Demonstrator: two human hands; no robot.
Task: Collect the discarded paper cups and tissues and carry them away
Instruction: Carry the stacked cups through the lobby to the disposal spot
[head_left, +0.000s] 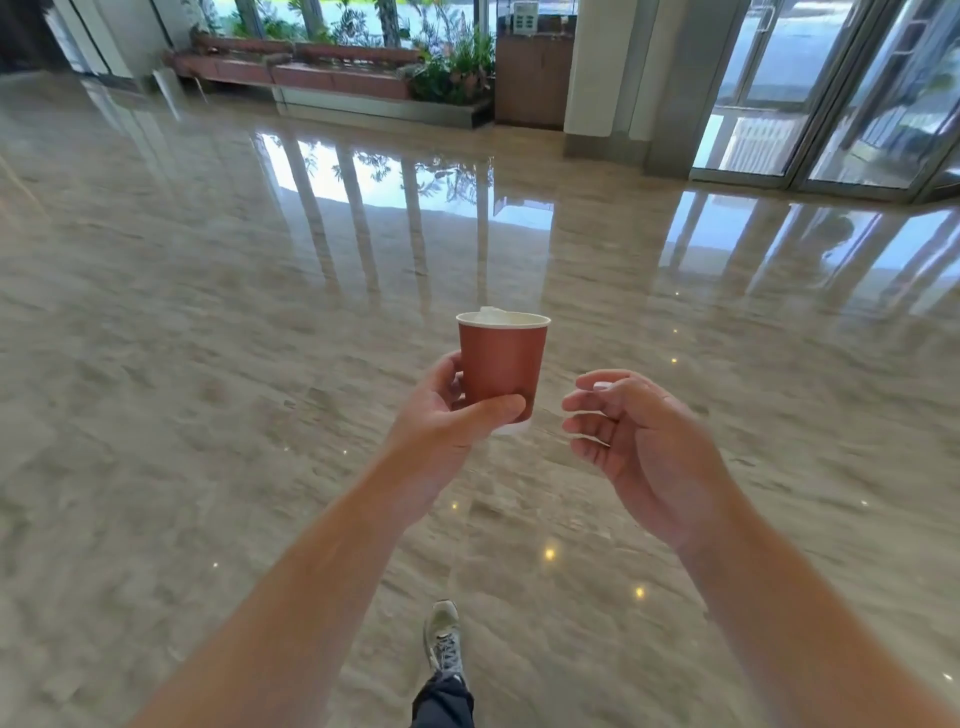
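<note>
Both bare forearms reach forward over a polished stone floor (208, 322), with 1 sneaker (443, 636) below. The left hand (441, 410) grips a red paper cup (501, 364) upright, thumb across its front, something white poking above the rim. Just beside it, the right hand (644, 441) holds nothing, fingers loosely curled.

Single view, head-worn, wide-angle. Looks forward and down from the person's own eye level over both outstretched forearms. Nearest: the left hand (447, 415) and right hand (639, 441), centre frame, close to the lens. Below: one shoe (442, 639) on the polished floor (208, 364). Far edge: planters (332, 73), glass doors (810, 88). Straight lines bow toward the edges.
</note>
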